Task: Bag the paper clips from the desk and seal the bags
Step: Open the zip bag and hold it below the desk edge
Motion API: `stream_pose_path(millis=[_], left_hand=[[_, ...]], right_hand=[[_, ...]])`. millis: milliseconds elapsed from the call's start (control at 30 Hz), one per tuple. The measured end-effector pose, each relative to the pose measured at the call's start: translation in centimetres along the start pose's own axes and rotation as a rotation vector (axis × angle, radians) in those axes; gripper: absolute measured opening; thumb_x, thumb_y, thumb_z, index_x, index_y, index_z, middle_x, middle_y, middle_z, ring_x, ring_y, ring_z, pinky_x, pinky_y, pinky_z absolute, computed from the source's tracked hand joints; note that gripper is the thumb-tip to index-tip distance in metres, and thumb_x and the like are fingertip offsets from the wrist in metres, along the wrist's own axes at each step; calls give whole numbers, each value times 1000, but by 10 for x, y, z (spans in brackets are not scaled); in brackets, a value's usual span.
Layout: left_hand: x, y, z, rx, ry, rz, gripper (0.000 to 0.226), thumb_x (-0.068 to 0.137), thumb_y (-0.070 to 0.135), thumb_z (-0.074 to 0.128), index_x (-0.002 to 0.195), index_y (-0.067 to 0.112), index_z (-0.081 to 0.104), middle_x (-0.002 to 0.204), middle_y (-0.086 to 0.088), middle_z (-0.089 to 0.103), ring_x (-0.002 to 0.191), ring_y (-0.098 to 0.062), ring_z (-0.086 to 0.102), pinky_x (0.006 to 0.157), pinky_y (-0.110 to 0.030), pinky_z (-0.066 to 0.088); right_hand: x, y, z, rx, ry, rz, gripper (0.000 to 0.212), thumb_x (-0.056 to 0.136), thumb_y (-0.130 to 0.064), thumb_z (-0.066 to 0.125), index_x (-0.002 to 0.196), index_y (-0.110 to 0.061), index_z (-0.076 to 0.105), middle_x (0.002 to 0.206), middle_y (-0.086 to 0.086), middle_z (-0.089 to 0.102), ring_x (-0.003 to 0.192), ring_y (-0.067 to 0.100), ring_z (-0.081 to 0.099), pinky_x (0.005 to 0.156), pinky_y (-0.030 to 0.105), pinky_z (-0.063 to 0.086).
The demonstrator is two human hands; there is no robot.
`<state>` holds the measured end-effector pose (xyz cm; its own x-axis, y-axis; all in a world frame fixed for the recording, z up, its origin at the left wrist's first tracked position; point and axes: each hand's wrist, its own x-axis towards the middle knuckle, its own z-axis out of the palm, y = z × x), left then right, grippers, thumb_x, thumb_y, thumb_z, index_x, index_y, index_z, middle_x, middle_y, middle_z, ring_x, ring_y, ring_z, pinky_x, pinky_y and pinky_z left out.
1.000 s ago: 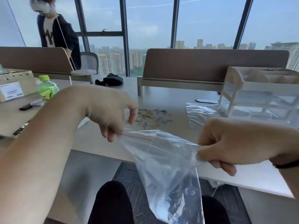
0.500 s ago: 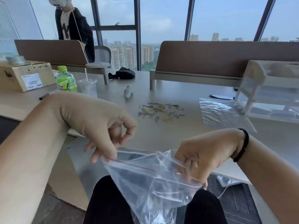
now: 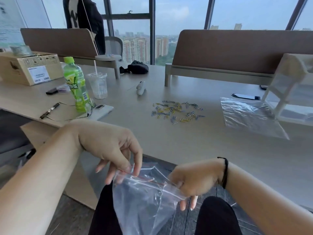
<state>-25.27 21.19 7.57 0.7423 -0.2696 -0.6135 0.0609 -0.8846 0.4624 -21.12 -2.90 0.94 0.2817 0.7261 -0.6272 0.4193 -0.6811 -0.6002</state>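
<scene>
Clear plastic, red-striped at its zip edge: a bag (image 3: 145, 200) hangs below the desk (image 3: 194, 150) edge at 6 o'clock, its top pinched by the left hand (image 3: 110, 150) and gripped by the right hand (image 3: 194, 182). Paper clips (image 3: 177, 111) lie scattered toward 12 o'clock; a spare bag (image 3: 250, 116) lies at 2 o'clock.

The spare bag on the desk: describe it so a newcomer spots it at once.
On the long desk, look right of the paper clips. The spare bag lies flat and empty beside the white rack, unlike the bag held over the lap.
</scene>
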Motion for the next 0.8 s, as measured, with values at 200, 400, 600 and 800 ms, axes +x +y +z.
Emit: stream_pose_path(millis=[200, 400, 600, 800], left_hand=[[29, -7, 11, 165, 72, -94, 34, 89, -1, 48, 94, 18, 77, 66, 10, 74, 58, -17, 71, 40, -18, 47], [55, -8, 24, 146, 126, -134, 34, 83, 1, 47, 87, 23, 73, 73, -7, 77, 53, -21, 71, 46, -14, 48], [67, -4, 37, 129, 158, -54, 36, 78, -5, 50, 85, 20, 76, 81, -16, 78, 65, -23, 77, 52, -23, 59], [67, 0, 44, 277, 231, -79, 50, 77, -11, 44, 107, 14, 75, 75, -5, 78, 64, -20, 78, 55, -23, 61]], right_hand=[[19, 0, 24, -309, 382, 120, 43, 97, -3, 47, 137, -11, 36, 117, 15, 65, 94, 29, 68, 60, 24, 55], [7, -20, 46, -608, 857, -74, 30, 93, -26, 50, 123, -25, 43, 104, -4, 59, 81, 22, 63, 68, 39, 55], [51, -23, 40, -556, 577, -222, 27, 77, -5, 50, 98, -11, 66, 89, 10, 64, 79, 36, 59, 63, 39, 46], [120, -36, 30, -567, 227, 2, 51, 91, -14, 65, 137, -2, 46, 106, 14, 48, 94, 28, 48, 69, 38, 40]])
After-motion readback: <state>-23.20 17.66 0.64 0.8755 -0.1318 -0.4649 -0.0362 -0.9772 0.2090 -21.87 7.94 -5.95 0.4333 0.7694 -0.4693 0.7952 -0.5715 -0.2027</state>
